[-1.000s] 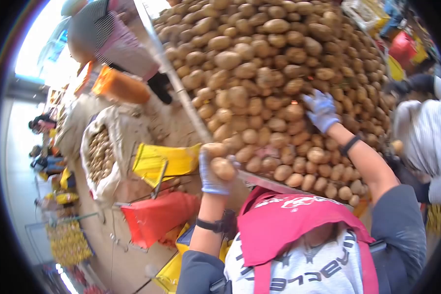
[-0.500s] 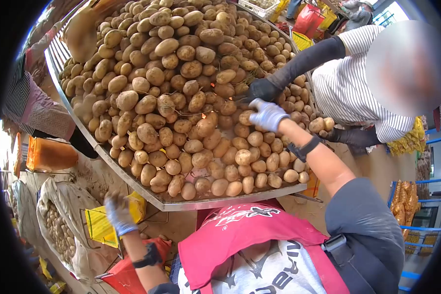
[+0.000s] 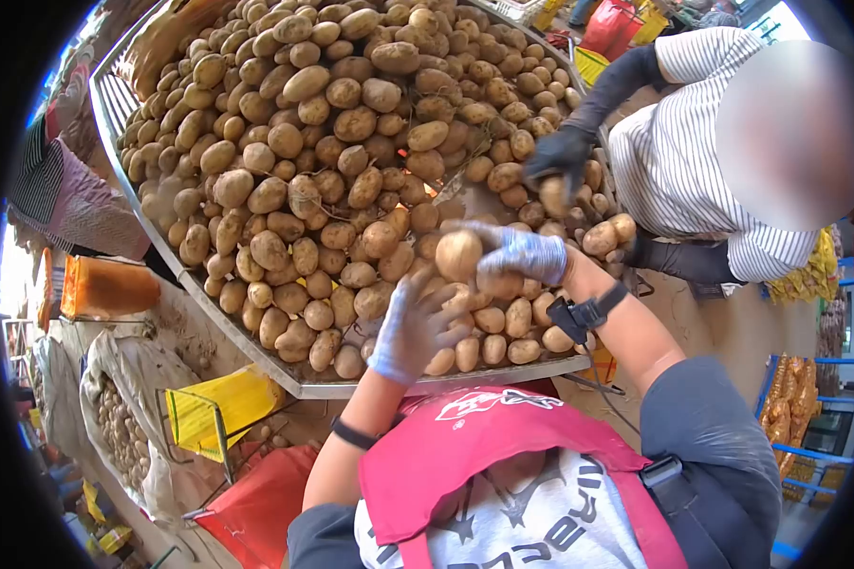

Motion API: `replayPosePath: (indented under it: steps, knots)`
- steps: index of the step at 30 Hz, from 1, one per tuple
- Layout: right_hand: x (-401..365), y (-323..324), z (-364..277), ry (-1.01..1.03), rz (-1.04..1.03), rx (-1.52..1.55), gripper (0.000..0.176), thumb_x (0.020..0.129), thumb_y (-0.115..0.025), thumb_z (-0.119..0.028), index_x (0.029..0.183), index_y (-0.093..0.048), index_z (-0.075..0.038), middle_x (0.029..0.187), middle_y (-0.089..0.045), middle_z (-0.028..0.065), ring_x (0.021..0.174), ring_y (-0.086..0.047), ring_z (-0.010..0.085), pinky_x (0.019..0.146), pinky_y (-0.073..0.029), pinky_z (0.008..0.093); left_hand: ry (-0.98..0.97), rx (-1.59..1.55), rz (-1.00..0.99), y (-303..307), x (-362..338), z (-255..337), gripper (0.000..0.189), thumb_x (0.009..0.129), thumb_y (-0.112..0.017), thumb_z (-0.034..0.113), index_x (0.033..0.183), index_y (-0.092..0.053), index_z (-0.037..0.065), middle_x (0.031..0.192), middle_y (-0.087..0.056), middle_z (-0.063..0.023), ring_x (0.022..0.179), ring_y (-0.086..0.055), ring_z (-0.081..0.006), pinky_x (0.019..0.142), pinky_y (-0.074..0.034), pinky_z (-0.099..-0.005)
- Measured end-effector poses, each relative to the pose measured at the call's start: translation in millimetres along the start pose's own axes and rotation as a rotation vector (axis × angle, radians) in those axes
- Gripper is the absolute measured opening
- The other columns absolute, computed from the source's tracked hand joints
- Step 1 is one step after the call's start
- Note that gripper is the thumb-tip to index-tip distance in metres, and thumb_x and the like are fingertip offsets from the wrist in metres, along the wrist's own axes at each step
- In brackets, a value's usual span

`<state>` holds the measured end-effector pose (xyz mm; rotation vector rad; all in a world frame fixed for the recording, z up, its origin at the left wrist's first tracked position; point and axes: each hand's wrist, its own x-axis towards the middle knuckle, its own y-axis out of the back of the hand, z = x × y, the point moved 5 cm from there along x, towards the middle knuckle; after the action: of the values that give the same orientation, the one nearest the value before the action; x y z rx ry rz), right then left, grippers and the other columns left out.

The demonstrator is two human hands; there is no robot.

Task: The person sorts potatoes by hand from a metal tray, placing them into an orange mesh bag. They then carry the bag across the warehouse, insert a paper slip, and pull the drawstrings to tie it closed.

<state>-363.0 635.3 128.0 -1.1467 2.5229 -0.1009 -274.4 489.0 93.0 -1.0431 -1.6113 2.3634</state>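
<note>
A heap of potatoes (image 3: 285, 140) covers the metal-edged table in front of me. My right hand (image 3: 524, 254), in a pale blue-grey glove, grips a round potato (image 3: 458, 255) at its fingertips, above the near part of the heap. Another potato (image 3: 500, 284) shows just under that hand's palm. My left hand (image 3: 416, 327), also gloved, is open with spread fingers over the potatoes close to the table's near edge (image 3: 427, 383); nothing shows in it.
Across the right corner, a co-worker's black-gloved hand (image 3: 562, 156) holds a potato (image 3: 554, 195). Below the table's left side are a yellow bag on a frame (image 3: 213, 412), a red bag (image 3: 261, 503) and a white sack of potatoes (image 3: 114, 417). An orange container (image 3: 112, 285) stands further left.
My left hand has come up from beside the yellow bag to over the table. My right hand has moved nearer and now holds a potato. The co-worker's hand has drawn back right with a potato.
</note>
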Motion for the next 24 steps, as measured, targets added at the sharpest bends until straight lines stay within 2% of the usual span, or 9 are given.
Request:
replayPosePath:
  steps: [2,6,9,11,13,16,19,21,24]
  knots:
    - [0,-16,-4,0.152,-0.087,-0.132,0.067,0.08,-0.064,-0.016,0.138,-0.033,-0.007,0.131,-0.046,0.0151,0.101,-0.057,0.0208,0.09,-0.047,0.032,0.022,0.031,0.038,4,15,0,0.04,0.086,-0.057,0.037,0.117,-0.051,0.012,0.103,-0.059,-0.007,0.092,-0.058,-0.0208,0.074,-0.051,-0.0366]
    - [-12,-4,3,0.191,0.007,0.949,0.041,0.074,-0.051,-0.005,0.115,-0.051,-0.003,0.125,-0.05,0.0193,0.089,-0.061,0.0272,0.08,-0.054,0.0373,0.047,-0.086,0.046,-2,20,1,0.025,0.084,-0.055,0.025,0.105,-0.057,0.011,0.091,-0.06,-0.0064,0.084,-0.059,-0.02,0.071,-0.051,-0.0349]
    - [-11,8,24,0.151,0.213,0.822,0.04,0.074,-0.052,-0.004,0.114,-0.052,-0.002,0.119,-0.054,0.0189,0.087,-0.061,0.0269,0.081,-0.053,0.0378,0.085,0.256,-0.158,2,26,-17,0.038,0.086,-0.053,0.038,0.109,-0.059,0.009,0.098,-0.062,-0.0133,0.088,-0.061,-0.0238,0.076,-0.052,-0.0381]
    - [-5,-12,28,0.183,0.281,0.448,0.032,0.081,-0.053,-0.015,0.109,-0.055,-0.002,0.113,-0.057,0.0156,0.097,-0.059,0.0255,0.087,-0.049,0.0392,0.207,0.26,-0.106,2,18,-41,0.063,0.084,-0.05,0.059,0.123,-0.05,0.009,0.107,-0.061,-0.0132,0.092,-0.061,-0.0243,0.079,-0.052,-0.0384]
    - [-9,-48,29,0.242,0.428,-0.141,0.03,0.084,-0.054,-0.022,0.107,-0.056,-0.002,0.113,-0.057,0.0144,0.103,-0.057,0.026,0.092,-0.045,0.0439,0.395,0.111,-0.067,-7,7,-63,0.081,0.076,-0.044,0.075,0.122,-0.046,0.008,0.095,-0.06,-0.0101,0.073,-0.06,-0.0166,0.055,-0.051,-0.0285]
    - [-30,-66,53,0.582,0.27,-1.357,0.032,0.085,-0.054,-0.031,0.105,-0.057,-0.006,0.115,-0.055,0.0126,0.109,-0.054,0.0278,0.096,-0.037,0.0508,0.225,0.125,0.103,14,-15,-53,0.068,0.077,-0.054,0.066,0.119,-0.048,0.012,0.09,-0.06,-0.0085,0.066,-0.059,-0.0169,0.052,-0.051,-0.0292]
    - [-40,-52,75,0.502,-0.08,-1.328,0.031,0.083,-0.058,-0.03,0.106,-0.058,-0.009,0.118,-0.054,0.0113,0.109,-0.054,0.0296,0.096,-0.033,0.0558,-0.1,-0.027,0.134,81,-37,-22,0.058,0.078,-0.059,0.06,0.109,-0.052,0.012,0.093,-0.06,-0.0062,0.074,-0.06,-0.0212,0.054,-0.053,-0.0319]
    - [-19,-24,41,0.415,0.187,-1.146,0.022,0.076,-0.058,-0.03,0.085,-0.063,-0.01,0.104,-0.057,0.0104,0.096,-0.057,0.0294,0.083,-0.045,0.0421,-0.24,0.044,0.211,65,-48,20,0.056,0.079,-0.059,0.059,0.109,-0.052,0.012,0.094,-0.061,-0.0075,0.076,-0.061,-0.0226,0.055,-0.054,-0.0346]
    - [21,9,46,0.253,0.483,-1.226,0.033,0.075,-0.062,-0.033,0.101,-0.059,-0.012,0.107,-0.055,0.0149,0.096,-0.056,0.0333,0.085,-0.044,0.0429,-0.292,0.051,0.383,76,-64,42,0.054,0.081,-0.059,0.055,0.111,-0.052,0.011,0.097,-0.061,-0.0087,0.079,-0.062,-0.024,0.063,-0.055,-0.0406]
